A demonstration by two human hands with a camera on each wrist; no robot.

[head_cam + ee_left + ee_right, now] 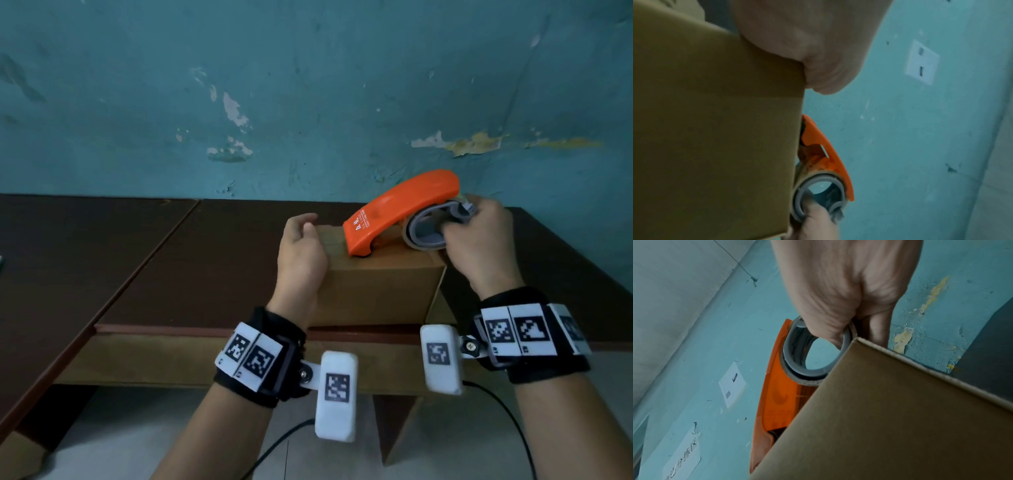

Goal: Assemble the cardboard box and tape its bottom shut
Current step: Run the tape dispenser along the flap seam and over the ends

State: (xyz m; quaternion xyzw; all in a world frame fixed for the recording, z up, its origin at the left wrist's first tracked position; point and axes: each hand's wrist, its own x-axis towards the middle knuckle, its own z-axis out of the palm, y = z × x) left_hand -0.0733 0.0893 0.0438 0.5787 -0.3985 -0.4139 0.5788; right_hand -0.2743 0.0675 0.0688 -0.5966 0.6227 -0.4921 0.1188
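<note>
Standing bottom-up near the front edge of the dark brown table [171, 274], at about 1 o'clock from the person's wrists in the head view, is one cardboard box [373, 291], folded into shape with its closed bottom flaps facing upward, presumably so the seam can be reached from above. Item two: an orange tape dispenser [400, 212], carrying a grey-cored tape roll [428, 233]; its front lip is planted on the box's upper face toward the 9 o'clock side, while the roll end is tilted up at the 3 o'clock side, near the box's right edge. Right hand [479, 243]: fingers hooked through the grey core and closed round the roll, as the right wrist view confirms, a grip that likely lets the hand press the nose down and draw the dispenser along the seam. Left hand [301, 253]: set against the box's left side at 9 o'clock of the dispenser, heel of the palm on the side wall and top corner, fingers loosely curled above the top face with nothing between them; it appears to serve as a brace so the light box does not slide or skew under the pull. A glossier strip on the top face by the left hand may be tape already laid, but its extent cannot be told. Backdrop: a peeling teal wall [308, 102] at 12 o'clock. Judged status: box assembled, taping of the bottom under way.
</note>
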